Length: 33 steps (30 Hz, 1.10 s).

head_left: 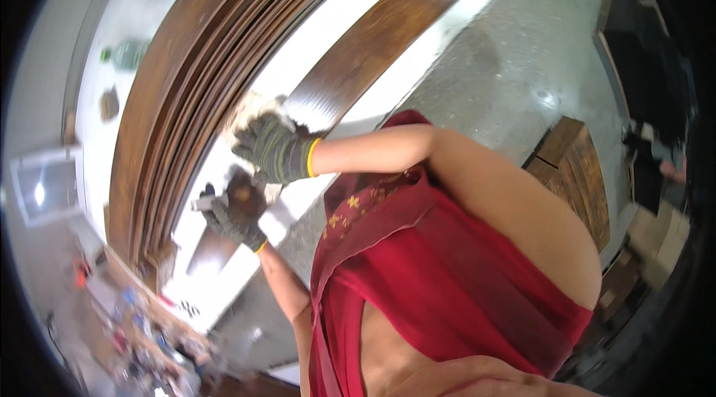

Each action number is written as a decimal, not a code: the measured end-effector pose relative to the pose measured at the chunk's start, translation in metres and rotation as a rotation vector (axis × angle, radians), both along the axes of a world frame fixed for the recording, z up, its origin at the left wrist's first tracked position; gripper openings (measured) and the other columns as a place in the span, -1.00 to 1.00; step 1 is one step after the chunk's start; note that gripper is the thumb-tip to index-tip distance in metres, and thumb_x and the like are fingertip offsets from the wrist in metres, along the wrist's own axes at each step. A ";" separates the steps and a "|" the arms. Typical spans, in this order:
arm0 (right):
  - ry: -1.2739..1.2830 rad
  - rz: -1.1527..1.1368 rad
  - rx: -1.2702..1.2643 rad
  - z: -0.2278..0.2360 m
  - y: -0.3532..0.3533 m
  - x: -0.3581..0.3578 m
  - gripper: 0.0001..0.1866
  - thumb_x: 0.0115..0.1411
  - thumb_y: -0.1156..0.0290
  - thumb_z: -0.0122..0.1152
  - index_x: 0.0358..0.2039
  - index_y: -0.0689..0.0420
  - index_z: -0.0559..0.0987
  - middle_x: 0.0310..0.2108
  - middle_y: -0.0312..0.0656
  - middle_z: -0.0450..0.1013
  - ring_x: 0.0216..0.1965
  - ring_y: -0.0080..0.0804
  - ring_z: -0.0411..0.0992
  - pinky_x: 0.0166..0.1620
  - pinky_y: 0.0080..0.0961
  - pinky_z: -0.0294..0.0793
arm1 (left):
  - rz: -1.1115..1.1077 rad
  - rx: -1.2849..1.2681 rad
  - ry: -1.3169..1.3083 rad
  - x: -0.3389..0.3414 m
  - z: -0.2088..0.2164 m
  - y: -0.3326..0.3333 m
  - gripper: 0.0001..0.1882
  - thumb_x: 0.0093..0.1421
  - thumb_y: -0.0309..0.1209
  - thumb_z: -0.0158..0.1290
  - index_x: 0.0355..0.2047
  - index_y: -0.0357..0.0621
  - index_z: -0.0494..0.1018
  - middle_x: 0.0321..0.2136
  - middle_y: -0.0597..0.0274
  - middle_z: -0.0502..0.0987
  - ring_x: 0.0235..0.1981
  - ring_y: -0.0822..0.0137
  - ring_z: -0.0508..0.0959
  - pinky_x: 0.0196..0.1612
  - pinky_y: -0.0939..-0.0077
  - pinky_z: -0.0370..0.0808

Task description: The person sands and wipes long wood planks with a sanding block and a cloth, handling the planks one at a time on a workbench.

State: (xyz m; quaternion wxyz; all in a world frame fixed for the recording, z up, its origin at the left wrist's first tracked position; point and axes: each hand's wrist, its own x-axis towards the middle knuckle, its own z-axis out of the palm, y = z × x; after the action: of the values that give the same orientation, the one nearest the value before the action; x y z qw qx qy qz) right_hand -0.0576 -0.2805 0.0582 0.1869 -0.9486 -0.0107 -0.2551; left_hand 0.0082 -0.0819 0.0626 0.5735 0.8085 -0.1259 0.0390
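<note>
Dark grey striped work gloves with yellow cuffs cover both my hands. My left hand is closed around a small pale grey piece, whose kind I cannot make out. A dark brown wooden plank lies lengthwise on the white table, passing under my hands. Over this plank is my right hand, its fingers curled down. A whitish bit shows by its thumb, and a tan, rough patch lies beside the fingers. What this hand holds is blurred and mostly hidden.
Several brown boards stand close together along the table's far side. Beyond them are a green-capped clear bottle and a small brown lump. Stacked wood sits on the floor at right; mixed clutter lies at lower left.
</note>
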 end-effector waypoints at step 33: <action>-0.022 -0.360 -0.097 -0.064 -0.204 -0.101 -0.26 0.13 -0.24 0.12 0.13 0.08 0.46 0.19 -0.07 0.34 0.31 -0.13 0.18 0.33 -0.10 0.11 | -0.563 -0.328 0.397 -0.019 -0.028 -0.107 -0.32 0.29 -0.22 0.09 0.29 -0.26 0.11 0.25 0.02 0.31 0.20 0.10 0.34 0.27 0.22 0.27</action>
State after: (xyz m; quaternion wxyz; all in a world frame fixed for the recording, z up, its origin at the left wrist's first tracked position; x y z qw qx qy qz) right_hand -0.1589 -0.4848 -0.0060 0.0923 -0.9402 0.1449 -0.2940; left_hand -0.0104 -0.1886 0.0347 0.6969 0.6315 -0.2214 -0.2579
